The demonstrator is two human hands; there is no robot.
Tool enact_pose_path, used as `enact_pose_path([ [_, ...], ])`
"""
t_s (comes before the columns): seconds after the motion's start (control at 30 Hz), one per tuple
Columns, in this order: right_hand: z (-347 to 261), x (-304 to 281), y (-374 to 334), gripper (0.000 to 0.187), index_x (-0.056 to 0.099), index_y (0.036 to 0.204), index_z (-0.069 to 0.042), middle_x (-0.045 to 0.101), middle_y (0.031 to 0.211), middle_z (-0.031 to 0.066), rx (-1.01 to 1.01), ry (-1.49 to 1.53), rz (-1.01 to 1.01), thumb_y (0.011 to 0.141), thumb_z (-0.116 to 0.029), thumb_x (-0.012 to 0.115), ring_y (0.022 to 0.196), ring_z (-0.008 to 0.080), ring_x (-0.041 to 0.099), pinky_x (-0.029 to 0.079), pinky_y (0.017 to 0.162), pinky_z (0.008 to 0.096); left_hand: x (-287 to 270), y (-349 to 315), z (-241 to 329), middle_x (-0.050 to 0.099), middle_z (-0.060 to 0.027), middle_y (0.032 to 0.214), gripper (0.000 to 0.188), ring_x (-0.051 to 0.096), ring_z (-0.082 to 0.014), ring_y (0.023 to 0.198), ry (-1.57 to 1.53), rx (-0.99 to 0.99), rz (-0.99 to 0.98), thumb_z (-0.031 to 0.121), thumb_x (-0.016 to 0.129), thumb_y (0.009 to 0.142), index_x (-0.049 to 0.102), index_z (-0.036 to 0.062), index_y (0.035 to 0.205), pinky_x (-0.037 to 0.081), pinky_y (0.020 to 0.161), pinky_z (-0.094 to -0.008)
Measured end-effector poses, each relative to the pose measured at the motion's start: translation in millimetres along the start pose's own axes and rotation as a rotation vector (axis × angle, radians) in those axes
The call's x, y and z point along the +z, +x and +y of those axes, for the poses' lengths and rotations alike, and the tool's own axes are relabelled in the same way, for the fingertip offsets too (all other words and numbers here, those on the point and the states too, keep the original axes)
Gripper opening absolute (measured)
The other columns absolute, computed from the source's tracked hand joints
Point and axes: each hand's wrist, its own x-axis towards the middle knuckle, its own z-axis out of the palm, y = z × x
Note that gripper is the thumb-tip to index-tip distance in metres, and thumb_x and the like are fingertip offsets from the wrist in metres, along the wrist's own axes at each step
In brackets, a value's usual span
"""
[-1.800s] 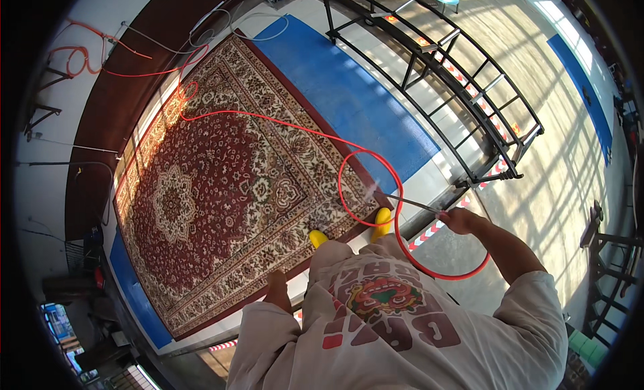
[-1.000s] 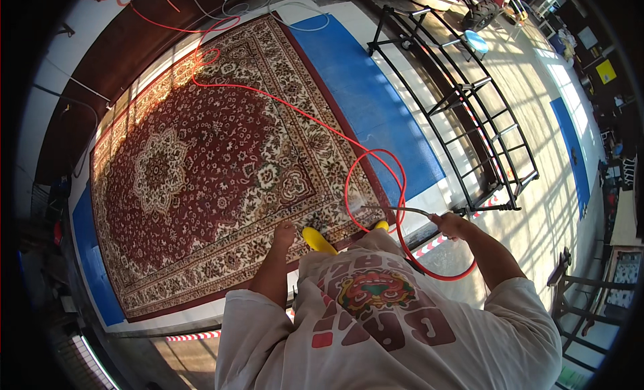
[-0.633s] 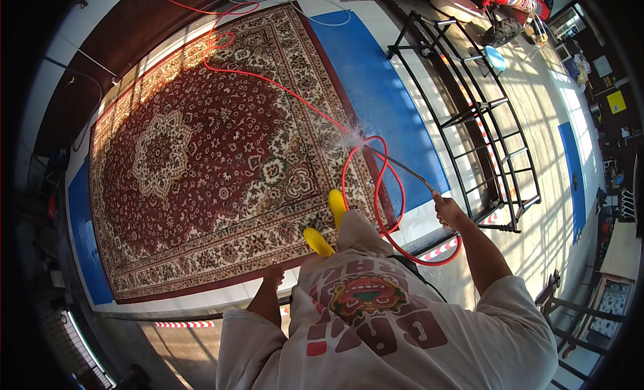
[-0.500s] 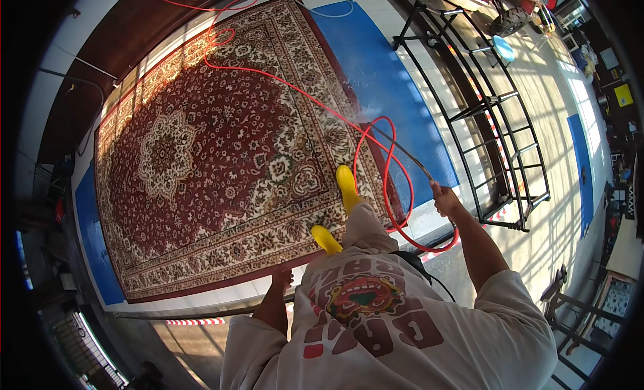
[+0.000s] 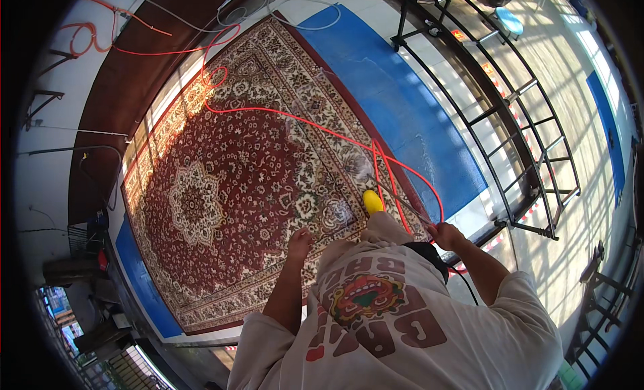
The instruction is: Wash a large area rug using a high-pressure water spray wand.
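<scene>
My right hand (image 5: 446, 235) is closed around a thin metal spray wand (image 5: 406, 205), which slants away to the upper left over the rug's right border. Pale spray or wet sheen shows near its tip. A red hose (image 5: 322, 127) crosses the large patterned dark-red rug (image 5: 248, 165) and loops beside the wand. My left hand (image 5: 300, 244) hangs over the near part of the rug, fingers loosely curled, with nothing visible in it. One yellow boot (image 5: 373, 202) shows on the rug's border, in front of my trousers.
Blue flooring (image 5: 402, 101) lies right of the rug, with wet streaks. Beyond it stands a black metal frame (image 5: 490, 115) along a raised edge. A light-blue stool (image 5: 510, 21) is at the far right. More hose and brackets hang on the left wall.
My left hand has risen and moved forward over the rug. The wand has swung lower and closer to me, its hose loop shifting too. One boot has gone out of sight.
</scene>
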Motion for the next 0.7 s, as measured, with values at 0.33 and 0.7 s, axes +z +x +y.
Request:
enact_pose_path([
  [0.33, -72.5, -41.2, 72.4, 0.060, 0.062, 0.078, 0.003, 0.060, 0.077, 0.0276, -0.054, 0.080, 0.020, 0.089, -0.052, 0.040, 0.084, 0.0413, 0.059, 0.045, 0.075, 0.0441, -23.3, 85.7, 25.1, 0.063, -0.0068, 0.093, 0.029, 0.059, -0.0142, 0.078, 0.404, 0.224, -0.058, 0.020, 0.052, 0.088, 0.054, 0.0069, 0.114, 0.046, 0.064, -0.0271],
  [0.7, -216.4, -88.7, 178.4, 0.063, 0.055, 0.070, 0.003, 0.053, 0.062, 0.0233, -0.112, 0.044, 0.170, 0.090, -0.053, 0.037, 0.062, 0.0362, 0.053, 0.042, 0.064, 0.0437, -158.0, 231.7, 4.7, 0.063, -0.0075, 0.075, 0.020, 0.060, -0.0173, 0.065, 0.238, -0.066, -0.114, 0.021, 0.050, 0.085, 0.063, 0.0060, 0.090, 0.049, 0.056, -0.0334],
])
